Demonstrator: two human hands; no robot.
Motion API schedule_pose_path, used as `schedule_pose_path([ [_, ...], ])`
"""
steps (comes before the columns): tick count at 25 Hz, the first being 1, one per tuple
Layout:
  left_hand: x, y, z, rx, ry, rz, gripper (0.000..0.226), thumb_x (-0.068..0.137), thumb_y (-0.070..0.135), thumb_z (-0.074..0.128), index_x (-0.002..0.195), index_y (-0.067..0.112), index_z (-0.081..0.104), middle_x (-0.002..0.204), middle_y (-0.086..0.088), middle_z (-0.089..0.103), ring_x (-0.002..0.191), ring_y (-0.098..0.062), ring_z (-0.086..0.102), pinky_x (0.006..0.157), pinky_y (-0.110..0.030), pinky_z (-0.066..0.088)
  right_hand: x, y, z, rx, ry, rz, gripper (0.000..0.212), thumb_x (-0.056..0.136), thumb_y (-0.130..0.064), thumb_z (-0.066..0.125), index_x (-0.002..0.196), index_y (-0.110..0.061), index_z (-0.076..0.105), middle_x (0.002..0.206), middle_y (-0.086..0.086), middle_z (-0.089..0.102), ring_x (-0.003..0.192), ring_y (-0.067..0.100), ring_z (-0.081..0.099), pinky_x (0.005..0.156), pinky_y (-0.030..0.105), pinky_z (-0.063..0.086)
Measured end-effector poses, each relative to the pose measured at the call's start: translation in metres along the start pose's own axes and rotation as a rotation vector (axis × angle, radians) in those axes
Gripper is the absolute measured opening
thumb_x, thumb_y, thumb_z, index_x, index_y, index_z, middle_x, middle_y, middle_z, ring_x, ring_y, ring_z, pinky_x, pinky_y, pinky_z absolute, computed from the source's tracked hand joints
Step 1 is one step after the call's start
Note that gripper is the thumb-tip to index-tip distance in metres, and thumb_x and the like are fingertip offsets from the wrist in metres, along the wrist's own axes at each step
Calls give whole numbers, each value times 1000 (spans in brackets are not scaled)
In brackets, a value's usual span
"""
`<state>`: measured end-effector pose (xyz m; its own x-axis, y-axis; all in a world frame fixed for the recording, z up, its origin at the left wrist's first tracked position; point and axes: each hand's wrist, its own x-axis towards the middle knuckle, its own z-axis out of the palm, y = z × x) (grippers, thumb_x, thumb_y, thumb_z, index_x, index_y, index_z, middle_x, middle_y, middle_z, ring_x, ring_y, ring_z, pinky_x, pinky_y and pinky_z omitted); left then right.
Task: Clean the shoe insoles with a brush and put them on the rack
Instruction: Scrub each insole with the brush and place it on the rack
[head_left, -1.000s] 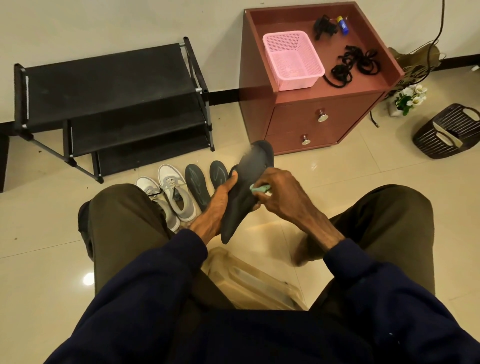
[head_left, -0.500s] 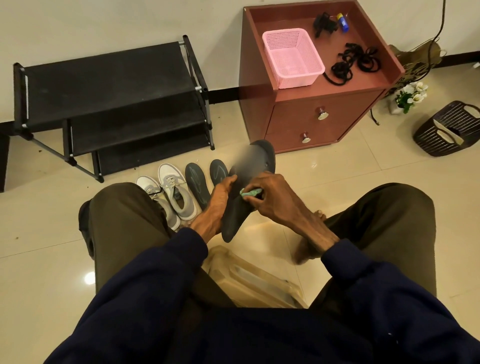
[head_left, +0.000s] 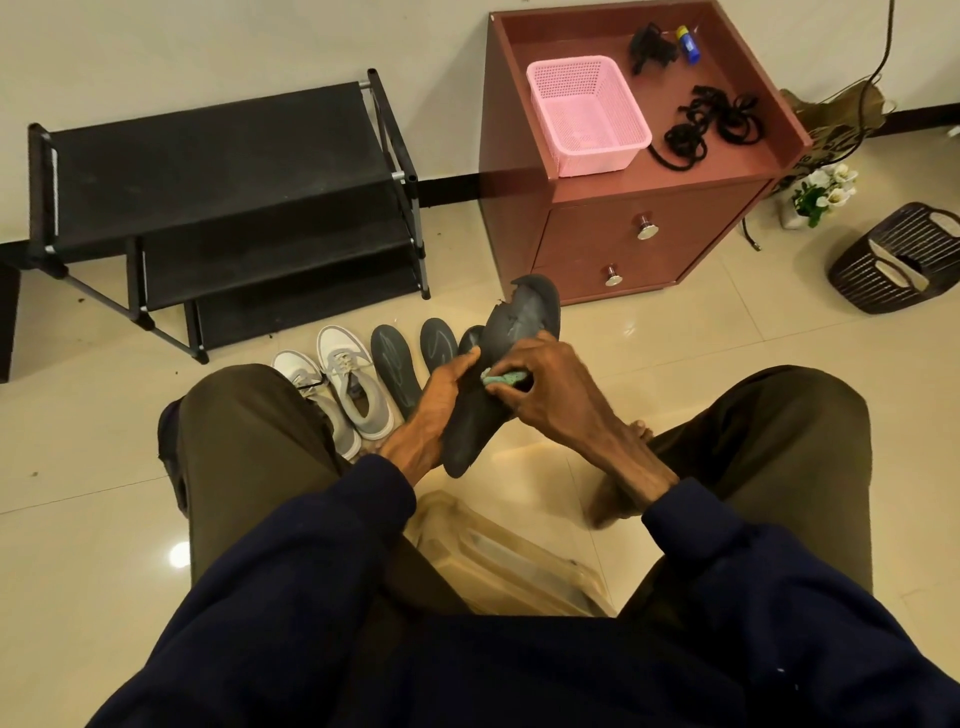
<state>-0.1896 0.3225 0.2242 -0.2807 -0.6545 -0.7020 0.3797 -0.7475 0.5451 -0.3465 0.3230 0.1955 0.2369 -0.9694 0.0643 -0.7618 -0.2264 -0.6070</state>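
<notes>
A dark grey insole (head_left: 524, 317) with a torn toe edge is held upright between my knees. My left hand (head_left: 441, 395) grips its left edge near the middle. My right hand (head_left: 540, 384) pinches a small green brush (head_left: 506, 376) against the insole's face. On the floor behind lie two dark insoles (head_left: 395, 364) (head_left: 439, 343), and a third (head_left: 470, 338) is mostly hidden by the held one. The black three-tier shoe rack (head_left: 223, 171) stands against the wall at the left with bare shelves.
A pair of grey-white sneakers (head_left: 343, 389) sits next to the floor insoles. A red-brown cabinet (head_left: 649, 234) carries a pink basket (head_left: 587, 114) and black laces (head_left: 711, 124). A dark slatted basket (head_left: 898, 260) lies far right. A beige stool (head_left: 509, 561) shows between my legs.
My right hand has slid the green brush a little up and left along the insole; my left hand keeps the same grip.
</notes>
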Motion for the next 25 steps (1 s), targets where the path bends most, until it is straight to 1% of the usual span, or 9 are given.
schedule_pose_path([
  [4, -1, -1, 4, -75, -67, -67, 34, 106, 30, 48, 119, 1, 59, 86, -16, 78, 72, -27, 77, 56, -35, 62, 5, 21, -12, -180, 212, 210, 21, 87, -26, 80, 103, -13, 78, 98, 3, 72, 93, 16, 53, 74, 32, 50],
  [6, 2, -2, 3, -64, -67, -58, 37, 105, 33, 50, 126, 3, 59, 93, -15, 78, 77, -26, 77, 61, -36, 63, 1, 14, -8, -71, 145, 148, 21, 87, -27, 80, 103, -14, 78, 97, 1, 72, 90, 14, 55, 75, 30, 53],
  [9, 9, -4, -5, -45, -22, -5, 44, 103, 40, 53, 129, 6, 62, 103, -13, 74, 82, -22, 76, 68, -32, 62, -7, -14, 6, 92, -109, -10, 18, 86, -23, 82, 102, -16, 79, 95, -3, 72, 86, 7, 57, 73, 16, 46],
  [10, 10, -4, -6, -50, -19, -5, 46, 103, 41, 54, 131, 5, 61, 103, -13, 74, 83, -23, 75, 68, -32, 62, -8, -17, 8, 77, -124, -32, 18, 86, -24, 81, 102, -16, 79, 96, -2, 72, 87, 8, 56, 74, 18, 46],
  [13, 11, -4, -5, -127, -69, -53, 44, 105, 34, 49, 135, 4, 56, 97, -15, 76, 78, -26, 75, 62, -35, 61, -1, -3, 1, -79, 37, 37, 18, 86, -27, 81, 100, -16, 78, 96, 1, 72, 90, 15, 54, 73, 33, 51],
  [16, 12, -5, -4, -160, -102, -77, 36, 105, 28, 50, 130, 3, 57, 97, -17, 76, 78, -28, 76, 62, -38, 63, 2, 11, -5, -170, 180, 141, 21, 87, -26, 81, 102, -13, 77, 98, 6, 71, 93, 20, 56, 77, 36, 54],
  [21, 18, -5, -13, -136, -80, -65, 37, 101, 35, 59, 120, 5, 67, 103, -16, 73, 87, -27, 73, 82, -38, 62, -8, -17, 6, 130, -120, -24, 21, 86, -23, 82, 105, -15, 79, 99, -1, 74, 89, 9, 59, 76, 24, 52],
  [23, 21, -5, -16, -144, -87, -68, 39, 101, 37, 59, 124, 7, 66, 107, -15, 72, 90, -28, 72, 87, -42, 59, -4, -14, 3, 76, -76, -26, 22, 85, -25, 82, 105, -16, 79, 98, -1, 74, 90, 10, 56, 74, 26, 52],
  [25, 22, -6, -15, -166, -108, -77, 34, 104, 34, 54, 122, 8, 66, 104, -15, 73, 86, -26, 72, 77, -42, 63, 1, -3, -1, -84, 64, 20, 22, 86, -27, 82, 103, -15, 78, 98, 3, 73, 92, 17, 55, 75, 35, 54],
])
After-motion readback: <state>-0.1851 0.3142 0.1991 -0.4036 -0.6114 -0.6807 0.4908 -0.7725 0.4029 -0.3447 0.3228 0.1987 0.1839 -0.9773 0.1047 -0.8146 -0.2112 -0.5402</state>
